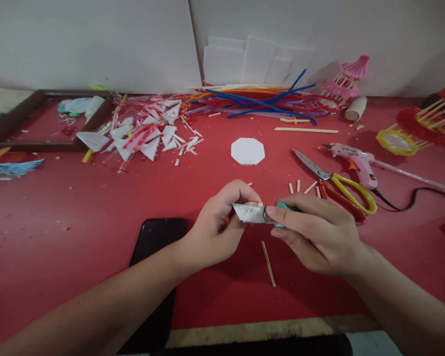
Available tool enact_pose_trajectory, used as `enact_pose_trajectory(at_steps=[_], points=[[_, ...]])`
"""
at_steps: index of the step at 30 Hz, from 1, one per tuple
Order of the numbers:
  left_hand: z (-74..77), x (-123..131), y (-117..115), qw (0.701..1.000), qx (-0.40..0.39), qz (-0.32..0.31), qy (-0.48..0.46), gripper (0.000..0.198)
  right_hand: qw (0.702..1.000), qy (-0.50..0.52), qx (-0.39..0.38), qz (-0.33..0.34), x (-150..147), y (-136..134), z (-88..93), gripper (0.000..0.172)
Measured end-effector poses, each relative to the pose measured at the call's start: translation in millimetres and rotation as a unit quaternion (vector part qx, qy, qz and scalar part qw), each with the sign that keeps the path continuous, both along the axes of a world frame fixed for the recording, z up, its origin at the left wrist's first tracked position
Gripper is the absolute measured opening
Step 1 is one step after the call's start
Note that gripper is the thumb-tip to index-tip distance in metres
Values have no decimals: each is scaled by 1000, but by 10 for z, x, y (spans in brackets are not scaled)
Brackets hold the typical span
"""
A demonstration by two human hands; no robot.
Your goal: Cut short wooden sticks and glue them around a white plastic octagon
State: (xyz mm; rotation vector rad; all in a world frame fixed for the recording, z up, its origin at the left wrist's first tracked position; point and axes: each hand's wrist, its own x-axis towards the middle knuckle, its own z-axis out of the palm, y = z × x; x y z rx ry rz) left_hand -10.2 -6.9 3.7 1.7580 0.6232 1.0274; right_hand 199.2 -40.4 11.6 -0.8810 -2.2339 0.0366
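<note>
A phone (152,277) lies nearest on the red table (59,222), with a stick (268,263) beside it. Above them the right hand (319,232) grips a knife (250,213), its blade against the left hand (217,227), which is curled closed on something hidden. Beyond lie an octagon (247,151), scissors (337,190) and pipe cleaners (259,101), below a white wall (96,39).

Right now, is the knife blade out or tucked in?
Out. The knife in the right hand shows its bare silver blade past the green handle, with the tip by the left hand.
</note>
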Motion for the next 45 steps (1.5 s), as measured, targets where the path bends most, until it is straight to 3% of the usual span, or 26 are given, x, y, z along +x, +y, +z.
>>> enact_pose_trajectory(at_steps=[12, 17, 19, 23, 29, 32, 36, 39, 41, 45], points=[[29, -1, -8, 999, -26, -5, -21, 16, 999, 2, 13, -50, -10, 19, -21, 21], [23, -13, -67, 998, -1, -61, -12, 22, 968, 137, -5, -211, 274, 193, -112, 20], [-13, 15, -31, 998, -42, -30, -34, 20, 964, 165, -16, -208, 301, 213, -135, 26], [-82, 76, 76, 981, -168, -9, -96, 22, 979, 129, -20, -154, 151, 149, -109, 23], [-78, 70, 123, 929, -328, 7, -172, 24, 975, 108, -60, -186, 22, 55, -43, 31], [-69, 81, 130, 905, -369, 1, -213, 25, 983, 62, -28, -173, 0, 53, -33, 28], [-76, 103, 132, 897, -387, -21, -214, 26, 992, 34, -22, -123, -22, 53, -33, 11], [-87, 92, 128, 912, -369, -21, -178, 27, 991, 46, -29, -122, -10, 38, -35, 15], [-89, 72, 117, 938, -321, -24, -128, 24, 991, 49, -41, -116, 9, 29, -39, 18], [-60, 42, 75, 992, -115, -45, 35, 2, 996, 36, -67, -49, 48, 26, -55, 20]])
